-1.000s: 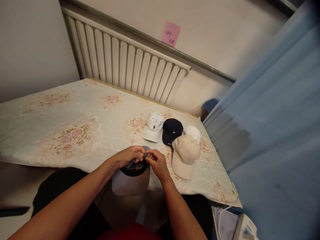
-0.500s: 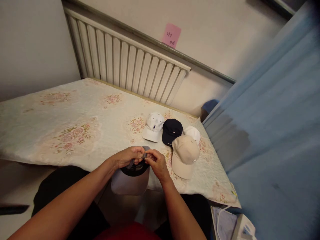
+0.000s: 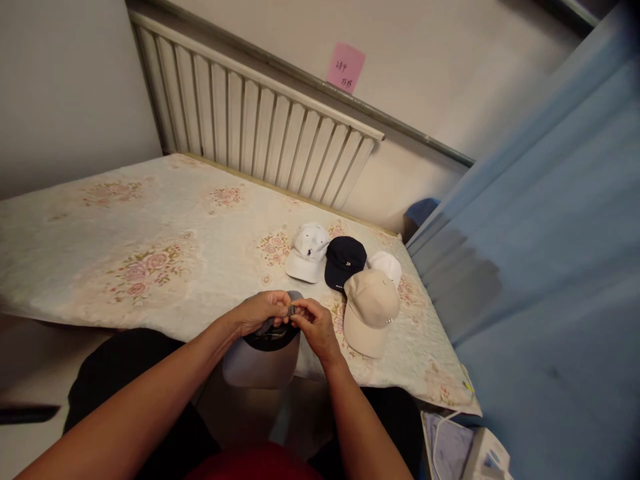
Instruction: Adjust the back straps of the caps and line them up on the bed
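A grey baseball cap [image 3: 263, 367] is held between my hands at the bed's near edge, its brim toward me and its dark inside facing up. My left hand [image 3: 263, 312] is closed on the cap's back strap, thumb and fingers pinched by a small buckle [image 3: 291, 311]. From the other side, my right hand [image 3: 315, 325] pinches the strap at the same buckle. The fingers partly cover the strap. Beyond my hands lie a white cap [image 3: 307, 253] with a dark logo, a navy cap [image 3: 345, 260], a beige cap [image 3: 373, 310] and another white cap [image 3: 386, 265] partly hidden behind it.
The caps lie on a bed with a floral sheet [image 3: 200, 267]. A white radiator [image 3: 250, 113] and a pink note [image 3: 346, 68] are at the wall. A blue curtain [image 3: 540, 233] hangs on the right. A white box [image 3: 487, 457] stands at lower right.
My hands stay at the buckle of the grey cap with only slight finger movement. The view has shifted very slightly.
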The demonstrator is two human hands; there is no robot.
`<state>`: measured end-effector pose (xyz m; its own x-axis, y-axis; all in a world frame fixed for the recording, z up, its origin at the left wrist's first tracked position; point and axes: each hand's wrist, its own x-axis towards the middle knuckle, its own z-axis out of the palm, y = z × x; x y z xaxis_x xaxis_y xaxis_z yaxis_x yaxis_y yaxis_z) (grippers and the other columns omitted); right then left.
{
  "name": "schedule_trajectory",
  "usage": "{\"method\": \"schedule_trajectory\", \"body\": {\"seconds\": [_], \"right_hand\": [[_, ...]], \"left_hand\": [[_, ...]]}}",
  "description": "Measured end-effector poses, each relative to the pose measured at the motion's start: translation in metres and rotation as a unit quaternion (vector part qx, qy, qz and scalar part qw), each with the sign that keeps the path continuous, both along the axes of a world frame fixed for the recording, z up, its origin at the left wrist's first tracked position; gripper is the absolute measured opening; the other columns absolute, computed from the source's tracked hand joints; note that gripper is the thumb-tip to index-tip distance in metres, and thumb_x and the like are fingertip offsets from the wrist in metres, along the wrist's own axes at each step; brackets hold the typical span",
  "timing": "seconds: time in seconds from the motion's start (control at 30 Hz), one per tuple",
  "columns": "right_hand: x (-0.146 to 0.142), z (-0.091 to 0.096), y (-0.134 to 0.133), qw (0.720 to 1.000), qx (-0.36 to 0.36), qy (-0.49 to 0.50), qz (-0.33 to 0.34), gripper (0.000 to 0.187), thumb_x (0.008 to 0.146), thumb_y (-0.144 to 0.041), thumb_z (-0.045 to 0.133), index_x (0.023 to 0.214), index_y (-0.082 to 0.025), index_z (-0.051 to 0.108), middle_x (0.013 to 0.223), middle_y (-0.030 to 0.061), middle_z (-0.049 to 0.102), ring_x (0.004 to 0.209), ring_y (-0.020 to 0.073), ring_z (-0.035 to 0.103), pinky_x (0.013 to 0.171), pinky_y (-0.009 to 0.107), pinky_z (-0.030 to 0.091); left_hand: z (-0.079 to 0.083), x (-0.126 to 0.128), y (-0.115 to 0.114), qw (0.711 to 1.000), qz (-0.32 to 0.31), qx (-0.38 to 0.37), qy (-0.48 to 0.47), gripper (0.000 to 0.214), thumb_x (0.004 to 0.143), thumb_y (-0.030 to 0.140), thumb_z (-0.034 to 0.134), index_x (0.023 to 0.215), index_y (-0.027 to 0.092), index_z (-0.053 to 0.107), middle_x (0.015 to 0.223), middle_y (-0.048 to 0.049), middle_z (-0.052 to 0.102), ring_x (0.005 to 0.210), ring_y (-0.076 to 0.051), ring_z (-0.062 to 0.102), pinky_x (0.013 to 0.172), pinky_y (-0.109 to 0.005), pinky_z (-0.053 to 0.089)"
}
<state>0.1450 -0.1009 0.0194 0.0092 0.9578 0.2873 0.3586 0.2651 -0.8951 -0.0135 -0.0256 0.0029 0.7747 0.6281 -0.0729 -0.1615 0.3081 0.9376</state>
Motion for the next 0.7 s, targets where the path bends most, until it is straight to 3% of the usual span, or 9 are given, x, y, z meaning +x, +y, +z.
{"method": "schedule_trajectory", "body": {"seconds": [0.43,0.7], "right_hand": [[0.0008,-0.0036,0.0003,1.000,0.002,0.004,-0.005,0.020,0.074,-0.019,0.061,0.091,-0.025,0.067,0.073,-0.0021,0.057,0.060,0.0120,0.057,0.058,0.023,0.048],[0.0010,-0.0050,0.0010,1.000,-0.002,0.010,-0.021,0.022,0.071,-0.015,0.060,0.088,-0.025,0.069,0.071,-0.0023,0.059,0.059,0.0120,0.056,0.059,0.024,0.048]], "left_hand": [[0.0030,-0.0006,-0.0033,0.999,0.041,0.011,0.030,0.012,0.065,0.019,0.066,0.073,0.016,0.058,0.059,0.0032,0.057,0.053,-0.009,0.049,0.055,-0.021,0.034],[0.0039,0.0029,-0.0074,0.996,0.087,0.020,0.027,0.017,0.068,0.023,0.064,0.082,0.017,0.056,0.059,0.0042,0.057,0.052,-0.009,0.051,0.054,-0.021,0.035]]}}
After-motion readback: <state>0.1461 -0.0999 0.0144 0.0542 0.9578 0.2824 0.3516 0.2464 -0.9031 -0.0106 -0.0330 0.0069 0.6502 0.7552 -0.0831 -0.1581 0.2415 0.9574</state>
